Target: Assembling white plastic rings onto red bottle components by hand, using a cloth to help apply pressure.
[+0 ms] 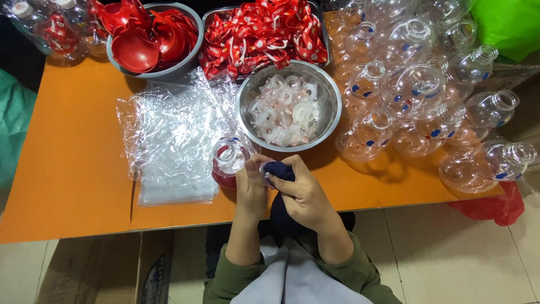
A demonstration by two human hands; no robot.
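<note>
Both hands meet at the near edge of the orange table [73, 169]. The left hand [252, 188] is closed around a small clear part, largely hidden by the fingers. The right hand [301, 194] is closed on a dark blue cloth [279, 170], pressed against that part between the two hands. What the part is cannot be told.

Just beyond the left hand, touching its fingertips or nearly so, stands a clear bottle [229, 160] with a red base, mouth upward. To the left of the hands lies a stack of clear plastic bags [174, 141]. Directly beyond the hands sits a steel bowl [329, 115] of white and pinkish rings [284, 110].

Farther beyond, a grey bowl [185, 65] holds red caps [143, 36], and a tray beside it holds red straps [261, 34]. To the right of the hands and beyond, a heap of clear round bottles [416, 84] with blue dots covers the table. A red bag [495, 208] hangs at the table's far right edge. Green sleeves [360, 273] cover the forearms below the hands.
</note>
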